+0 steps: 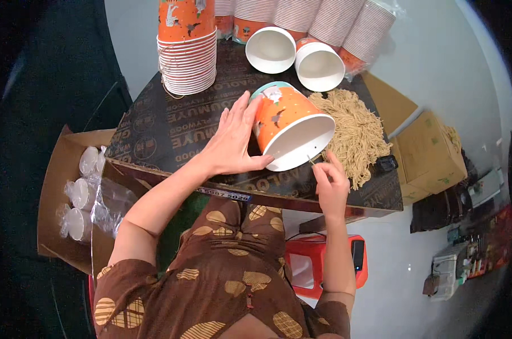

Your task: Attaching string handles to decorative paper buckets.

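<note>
An orange paper bucket (294,114) with a white inside and printed animals lies tilted on its side on the dark table, its mouth turned toward me. My left hand (233,138) steadies it, fingers along its outer wall and thumb at the rim. Close to the lower right of the rim, my right hand (330,179) pinches a thin cord (311,160), whose tip reaches into the bucket's mouth. A small dark hole shows in the inner wall. Beside the bucket lies a pile of tan cords (353,133).
A tall stack of orange buckets (188,65) with cord loops stands at the left. Two white-lined buckets (270,51) lie behind, before wrapped stacks (338,22). A small black object (386,163) sits by the cords. Cardboard boxes (431,152) flank the table; a red stool (307,260) stands below.
</note>
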`<action>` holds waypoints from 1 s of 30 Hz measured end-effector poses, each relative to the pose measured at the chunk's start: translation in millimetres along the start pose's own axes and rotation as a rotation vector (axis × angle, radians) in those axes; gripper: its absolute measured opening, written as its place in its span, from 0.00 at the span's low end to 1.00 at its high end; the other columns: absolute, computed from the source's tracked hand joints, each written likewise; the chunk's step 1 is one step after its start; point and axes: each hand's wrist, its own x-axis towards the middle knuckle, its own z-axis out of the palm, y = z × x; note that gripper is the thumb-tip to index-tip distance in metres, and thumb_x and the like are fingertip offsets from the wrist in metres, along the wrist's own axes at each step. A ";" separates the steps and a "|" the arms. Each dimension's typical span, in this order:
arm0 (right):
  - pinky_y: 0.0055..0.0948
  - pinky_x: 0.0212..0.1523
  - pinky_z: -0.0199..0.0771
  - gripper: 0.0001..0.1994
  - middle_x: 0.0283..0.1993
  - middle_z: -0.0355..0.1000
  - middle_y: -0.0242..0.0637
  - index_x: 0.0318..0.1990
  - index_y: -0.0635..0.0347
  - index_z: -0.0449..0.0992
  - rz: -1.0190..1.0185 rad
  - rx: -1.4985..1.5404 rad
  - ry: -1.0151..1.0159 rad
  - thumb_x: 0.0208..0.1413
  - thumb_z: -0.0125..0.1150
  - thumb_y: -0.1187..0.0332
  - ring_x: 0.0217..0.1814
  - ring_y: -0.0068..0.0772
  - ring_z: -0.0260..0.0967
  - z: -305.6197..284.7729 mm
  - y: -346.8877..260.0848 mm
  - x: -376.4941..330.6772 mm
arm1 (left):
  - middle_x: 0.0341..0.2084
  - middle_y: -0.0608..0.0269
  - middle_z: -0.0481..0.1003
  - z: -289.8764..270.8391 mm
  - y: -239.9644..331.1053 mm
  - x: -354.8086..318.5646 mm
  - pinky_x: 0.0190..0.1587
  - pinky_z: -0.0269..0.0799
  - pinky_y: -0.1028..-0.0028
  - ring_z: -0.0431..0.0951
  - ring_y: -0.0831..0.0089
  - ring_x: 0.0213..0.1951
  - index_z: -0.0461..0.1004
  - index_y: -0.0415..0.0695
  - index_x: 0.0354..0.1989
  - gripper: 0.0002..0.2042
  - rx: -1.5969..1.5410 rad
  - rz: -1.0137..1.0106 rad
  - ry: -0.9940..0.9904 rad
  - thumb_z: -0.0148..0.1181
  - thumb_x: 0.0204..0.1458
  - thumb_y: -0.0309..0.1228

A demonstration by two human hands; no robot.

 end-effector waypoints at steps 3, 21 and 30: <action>0.31 0.47 0.70 0.06 0.43 0.74 0.49 0.34 0.69 0.77 0.121 0.081 -0.053 0.55 0.61 0.73 0.52 0.40 0.72 5.9 7.4 17.3 | 0.66 0.27 0.44 12.9 3.9 1.8 0.67 0.47 0.43 0.47 0.36 0.68 0.38 0.39 0.70 0.55 0.049 0.002 0.003 0.66 0.41 0.52; 0.22 0.26 0.63 0.02 0.31 0.69 0.35 0.34 0.67 0.76 -0.229 0.138 0.034 0.54 0.62 0.80 0.27 0.23 0.64 12.4 -78.7 -16.4 | 0.24 0.45 0.75 27.9 19.9 -22.2 0.11 0.66 0.76 0.72 0.68 0.14 0.67 0.23 0.40 0.12 -1.736 -0.824 0.112 0.49 0.52 0.23; 0.22 0.19 0.51 0.02 0.21 0.62 0.31 0.31 0.66 0.74 -0.249 0.187 0.034 0.53 0.61 0.80 0.19 0.18 0.55 12.9 -112.1 -24.2 | 0.19 0.51 0.74 23.1 32.6 -38.8 0.09 0.61 0.76 0.67 0.70 0.09 0.69 0.32 0.37 0.10 -1.911 -1.022 0.078 0.52 0.49 0.25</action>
